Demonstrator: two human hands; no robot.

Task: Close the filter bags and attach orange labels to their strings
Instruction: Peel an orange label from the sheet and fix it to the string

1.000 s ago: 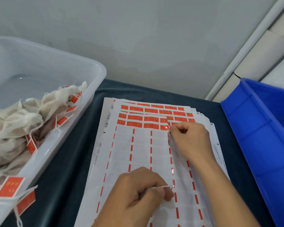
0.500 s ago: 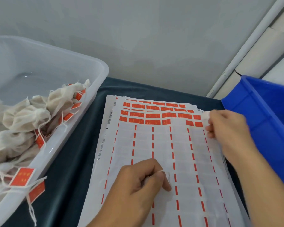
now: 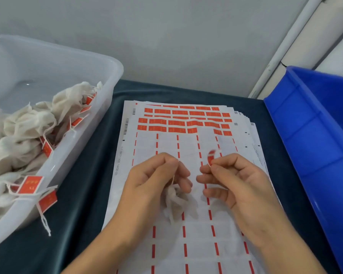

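Note:
My left hand [image 3: 152, 180] pinches the white string [image 3: 173, 176] of a small white filter bag [image 3: 174, 200], which hangs below the fingers over the label sheets. My right hand [image 3: 238, 184] pinches a peeled orange label [image 3: 211, 158] between thumb and forefinger, a short gap to the right of the string. Under both hands lies a stack of label sheets [image 3: 186, 244]; orange labels [image 3: 176, 122] remain only in its far rows.
A clear plastic tub [image 3: 107, 89] on the left holds several closed filter bags [image 3: 28, 125] with orange labels on their strings, some dangling over its rim. A blue bin [image 3: 315, 145] stands at the right. Dark cloth [image 3: 83, 194] covers the table; a wall is behind.
My right hand has come from the far right edge of the sheets back to the middle, now with an orange label. My left hand has lifted, and the bag now hangs by its string.

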